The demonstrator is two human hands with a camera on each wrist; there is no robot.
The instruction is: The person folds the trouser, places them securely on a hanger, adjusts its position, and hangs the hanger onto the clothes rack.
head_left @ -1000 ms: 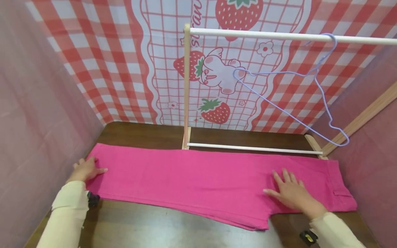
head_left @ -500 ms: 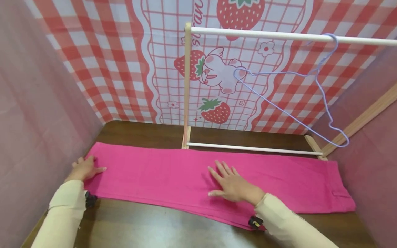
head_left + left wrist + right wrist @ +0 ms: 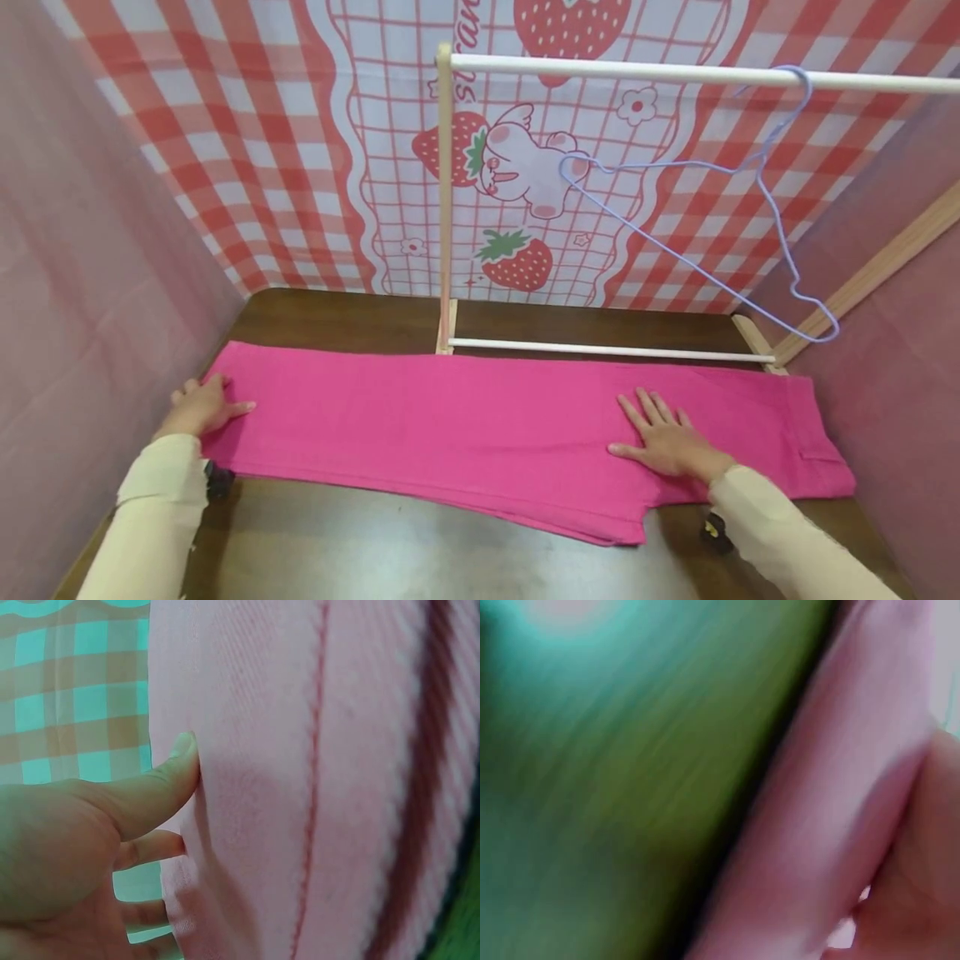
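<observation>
Pink trousers (image 3: 450, 425), folded lengthwise, lie across the table with the waistband at the right and the hems at the left. My left hand (image 3: 201, 408) rests at the hem end, thumb spread over the cloth. In the left wrist view, the thumb (image 3: 176, 769) of that hand lies on the fabric, with its other fingers at the edge. My right hand (image 3: 671, 442) lies flat on the upper part of the trousers, fingers spread, near the crotch point. In the blurred right wrist view, part of the hand (image 3: 922, 862) shows beside the pink cloth.
Behind the trousers stands a rack with a white top rail (image 3: 600, 69) and a white lower bar (image 3: 607, 350). A lilac wire hanger (image 3: 675, 250) hangs from the rail. A strawberry-print checked cloth (image 3: 285, 167) covers the back; pinkish fabric walls (image 3: 97, 250) flank the brown table (image 3: 360, 550).
My right hand has swept left along the trousers to the middle, then back right towards the waist. The left hand has stayed at the hem end.
</observation>
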